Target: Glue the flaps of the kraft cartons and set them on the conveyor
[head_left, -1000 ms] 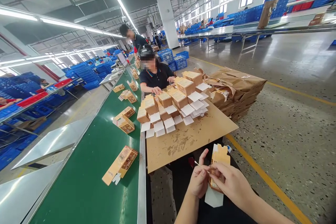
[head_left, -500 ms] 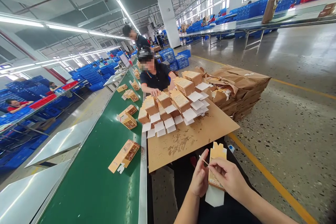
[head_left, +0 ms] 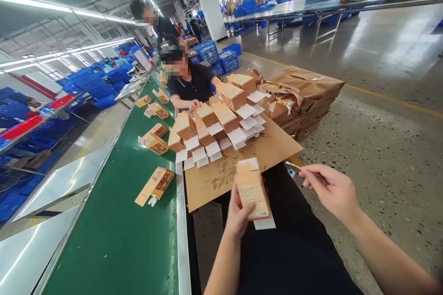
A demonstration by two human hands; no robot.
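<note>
My left hand (head_left: 237, 214) holds a small tan carton (head_left: 252, 189) upright over my lap, its white flap hanging below. Off to the right, my right hand (head_left: 328, 189) pinches a thin wooden stick (head_left: 292, 164), away from the carton. Just in front lies a brown cardboard sheet (head_left: 266, 150) with a pile of folded cartons (head_left: 214, 124) showing white flaps.
A green conveyor belt (head_left: 117, 239) runs along my left with a flat carton (head_left: 155, 185) and more cartons (head_left: 154, 140) on it. A person in a dark shirt (head_left: 194, 85) works beyond the pile. Brown paper-wrapped bundles (head_left: 304, 97) stand on the floor at right.
My hands have parted: the right one pulled the stick away to the right, and the left one turned the carton and now holds it alone. The view dipped downward.
</note>
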